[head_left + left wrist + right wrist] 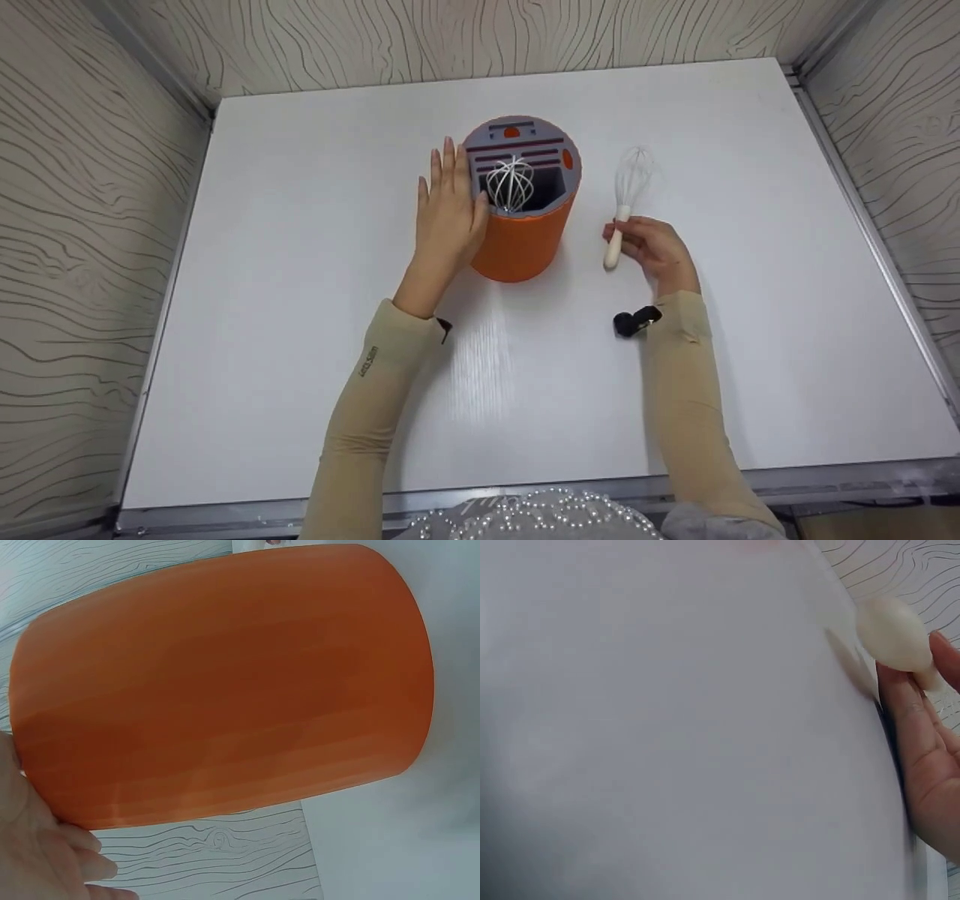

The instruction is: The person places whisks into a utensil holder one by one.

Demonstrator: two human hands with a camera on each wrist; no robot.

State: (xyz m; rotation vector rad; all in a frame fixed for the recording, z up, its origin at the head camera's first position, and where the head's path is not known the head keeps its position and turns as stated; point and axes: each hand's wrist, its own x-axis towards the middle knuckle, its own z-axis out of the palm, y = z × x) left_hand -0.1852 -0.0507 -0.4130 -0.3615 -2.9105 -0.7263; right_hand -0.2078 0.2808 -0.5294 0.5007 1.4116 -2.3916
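An orange cylindrical utensil holder [517, 251] stands upright on the white table, its grey slotted top [517, 133] facing up. My left hand [448, 214] lies along its left upper side with straight fingers and the thumb at the rim; the left wrist view shows the fingers at the holder's orange wall [225, 690]. One whisk [510, 184] stands in the holder's large compartment, wire head up, its handle hidden inside. To the right, my right hand [651, 241] pinches a second whisk by its pale handle [613, 247], wire head [634, 176] pointing away. In the right wrist view the handle's rounded end [892, 634] shows.
The white table [300, 262] has wood-grain panels [465, 41] at its back and sides. A small black wrist camera [636, 321] sits at the right wrist. A pearl-beaded garment [555, 517] shows at the table's front edge.
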